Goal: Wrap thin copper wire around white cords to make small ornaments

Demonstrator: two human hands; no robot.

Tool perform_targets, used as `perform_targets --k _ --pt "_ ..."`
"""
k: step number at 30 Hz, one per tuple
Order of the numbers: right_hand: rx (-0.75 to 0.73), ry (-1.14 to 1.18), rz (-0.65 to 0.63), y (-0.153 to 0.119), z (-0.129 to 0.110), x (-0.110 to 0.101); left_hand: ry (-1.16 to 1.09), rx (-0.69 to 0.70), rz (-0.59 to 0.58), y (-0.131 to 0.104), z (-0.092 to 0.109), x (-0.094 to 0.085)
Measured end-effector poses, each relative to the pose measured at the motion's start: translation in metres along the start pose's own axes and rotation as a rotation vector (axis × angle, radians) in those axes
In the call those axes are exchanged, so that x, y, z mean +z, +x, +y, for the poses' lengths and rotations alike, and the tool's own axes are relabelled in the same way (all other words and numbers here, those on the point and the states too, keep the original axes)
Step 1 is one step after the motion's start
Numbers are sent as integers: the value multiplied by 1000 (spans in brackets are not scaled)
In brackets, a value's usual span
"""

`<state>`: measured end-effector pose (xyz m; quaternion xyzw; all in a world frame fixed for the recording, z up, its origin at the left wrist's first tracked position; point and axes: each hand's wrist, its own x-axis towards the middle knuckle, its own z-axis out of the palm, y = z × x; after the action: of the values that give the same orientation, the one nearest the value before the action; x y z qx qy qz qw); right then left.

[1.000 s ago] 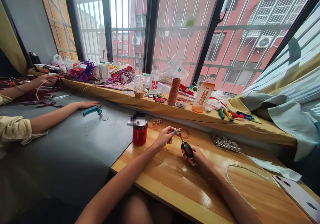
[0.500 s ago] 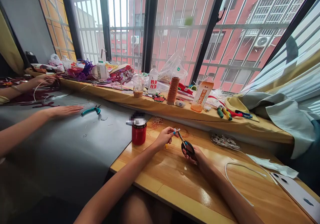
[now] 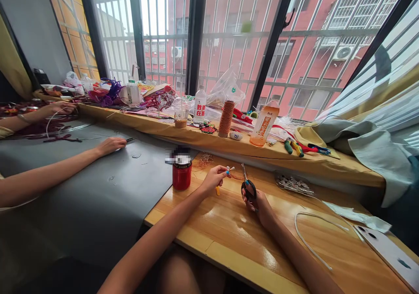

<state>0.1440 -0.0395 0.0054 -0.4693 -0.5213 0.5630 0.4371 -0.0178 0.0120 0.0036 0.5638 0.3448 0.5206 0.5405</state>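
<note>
My left hand [image 3: 214, 178] is closed in a pinch over the wooden table [image 3: 229, 233]. Between its fingertips sits a small white piece [image 3: 231, 168] with thin orange thread by it; its exact kind is too small to make out. My right hand [image 3: 258, 204] is wrapped round the black handles of a pair of scissors [image 3: 248, 190]. The blades point up and away, a little to the right of the white piece and apart from it. A small yellow object [image 3: 218, 191] shows just below my left hand.
A red jar [image 3: 182, 174] stands left of my hands. Beyond them lies a clear tray of small pieces [image 3: 294, 185]. White cord [image 3: 306, 237] and a phone [image 3: 389, 250] lie to the right. A co-worker's hand [image 3: 111, 146] grips pliers on the grey table. Bottles line the ledge [image 3: 163, 123].
My right hand has drawn the scissors back to the right, away from the white piece. My left hand has barely moved. The co-worker's hand has reached right and taken hold of the teal pliers.
</note>
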Motion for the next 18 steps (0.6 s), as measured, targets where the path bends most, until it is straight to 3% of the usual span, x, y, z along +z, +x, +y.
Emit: perform_targets --k 8,18 --pt "-32 8 -51 1 1 -1 114 90 86 -5 9 -3" --pt "-63 -170 -183 -4 0 -3 41 84 58 -4 12 -4"
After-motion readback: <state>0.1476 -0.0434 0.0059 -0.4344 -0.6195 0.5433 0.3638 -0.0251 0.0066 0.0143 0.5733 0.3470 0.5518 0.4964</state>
